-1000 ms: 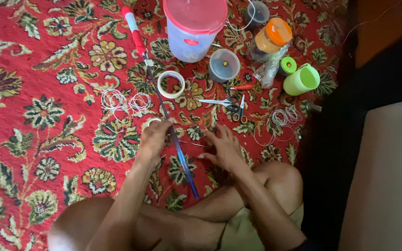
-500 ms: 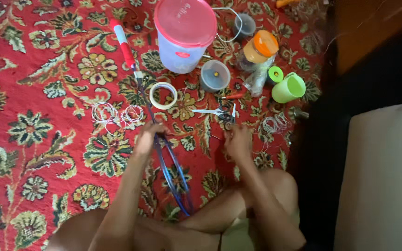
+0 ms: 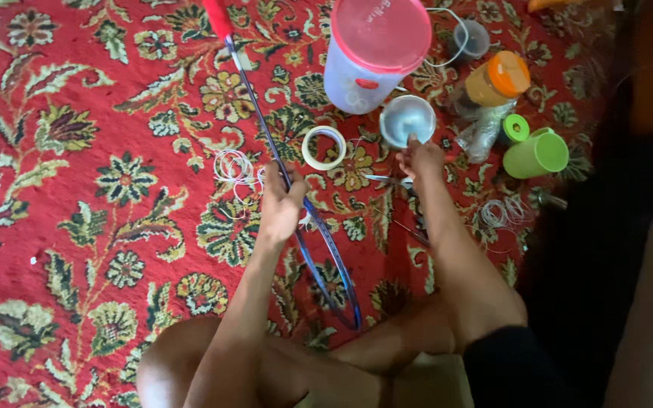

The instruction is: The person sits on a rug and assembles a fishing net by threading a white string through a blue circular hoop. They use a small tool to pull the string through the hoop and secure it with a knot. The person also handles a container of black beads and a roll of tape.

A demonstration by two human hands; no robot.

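Both hands (image 3: pixel 281 204) reach forward (left curled closed).

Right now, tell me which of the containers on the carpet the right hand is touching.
The small round clear container, seen from above just below the big pink-lidded tub. The right hand has its fingertips on its near rim; the orange-lidded jar and green cup sit untouched.

We sit on a red carpet (image 3: pixel 77 189) patterned with green and cream flowers; at twelve o'clock, a pink-lidded tub (image 3: pixel 376 53), an orange-capped jar (image 3: pixel 496 79), lime-green cups (image 3: pixel 536 155), a blue-framed, red-handled racket (image 3: pixel 296 204).
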